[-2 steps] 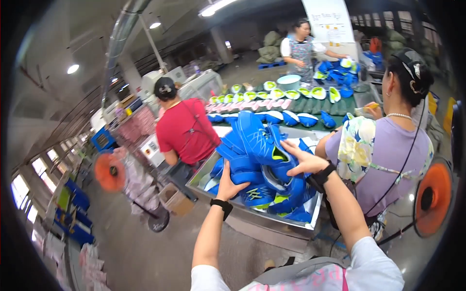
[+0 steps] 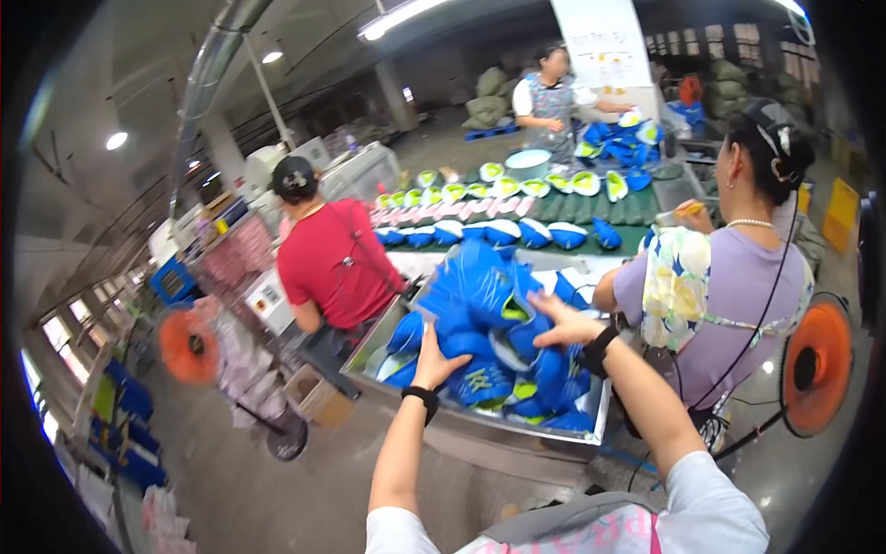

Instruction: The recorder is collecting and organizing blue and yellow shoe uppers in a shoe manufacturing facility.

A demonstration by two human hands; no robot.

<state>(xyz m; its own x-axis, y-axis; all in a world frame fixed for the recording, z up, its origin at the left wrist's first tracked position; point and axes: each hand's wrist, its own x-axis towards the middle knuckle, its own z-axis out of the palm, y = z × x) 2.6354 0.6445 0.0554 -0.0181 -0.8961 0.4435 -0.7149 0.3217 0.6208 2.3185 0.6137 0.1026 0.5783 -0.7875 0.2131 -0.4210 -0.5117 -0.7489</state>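
Observation:
Several blue shoe uppers (image 2: 475, 286) with lime-green linings are bunched between my two hands, above a metal bin (image 2: 489, 434). My left hand (image 2: 437, 358) grips the near left side of the bunch, its thumb pointing right across the uppers. On the right side, my right hand (image 2: 565, 325) presses in with bent fingers, its fingertips partly blurred. More blue uppers (image 2: 563, 383) lie in the bin under and around the bunch. Where the held uppers end and the loose ones begin, I cannot tell.
Beyond the bin runs a green conveyor (image 2: 591, 205) with rows of shoe uppers. A person in red (image 2: 337, 263) stands left, another in purple (image 2: 748, 295) close on the right. Orange fans (image 2: 187, 344) (image 2: 817, 374) flank the area; a cardboard box (image 2: 318, 395) sits on the floor.
The bunch of uppers has sunk a little toward the bin, with my hands still on both sides. The view has turned slightly, so the surroundings sit further left.

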